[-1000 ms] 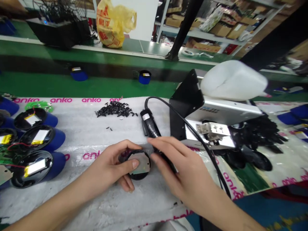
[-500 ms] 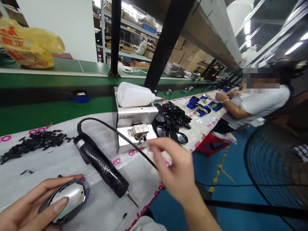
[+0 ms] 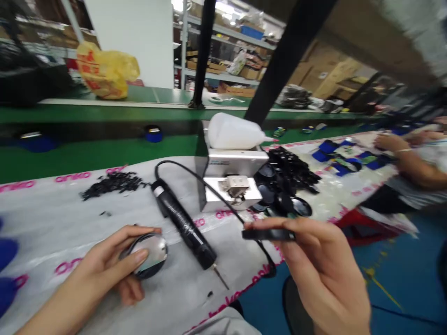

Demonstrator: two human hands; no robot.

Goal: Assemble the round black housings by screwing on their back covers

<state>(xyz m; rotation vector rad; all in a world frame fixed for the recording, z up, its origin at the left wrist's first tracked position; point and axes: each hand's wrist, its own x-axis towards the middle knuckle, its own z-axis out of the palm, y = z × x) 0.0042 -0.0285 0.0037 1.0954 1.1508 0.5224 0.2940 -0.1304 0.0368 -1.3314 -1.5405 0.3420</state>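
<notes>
My left hand (image 3: 115, 263) grips a round black housing with a shiny silver plate (image 3: 153, 253), thumb lying on the plate. In my right hand (image 3: 324, 260), raised over the table's front edge, a thin black round part (image 3: 268, 234) is pinched and seen edge-on. Between the hands lies a black electric screwdriver (image 3: 183, 223), its bit pointing toward me. Its cord loops past a metal screw feeder (image 3: 230, 186), which has a white squeeze bottle (image 3: 235, 132) lying on top. Beside the feeder is a heap of black plastic parts (image 3: 291, 174), with several round covers (image 3: 301, 207).
Small black strips (image 3: 113, 184) form a pile at the left. Blue parts (image 3: 7, 253) show at the left edge, and others (image 3: 153, 133) sit on the green conveyor (image 3: 87, 151). A co-worker's arm (image 3: 412, 160) reaches over blue assemblies at the right. A black post (image 3: 289, 60) slants behind the feeder.
My right hand, empty-looking near the feeder before, now holds the black round part. The view has swung left, so the table appears shifted right. My left hand still holds the housing.
</notes>
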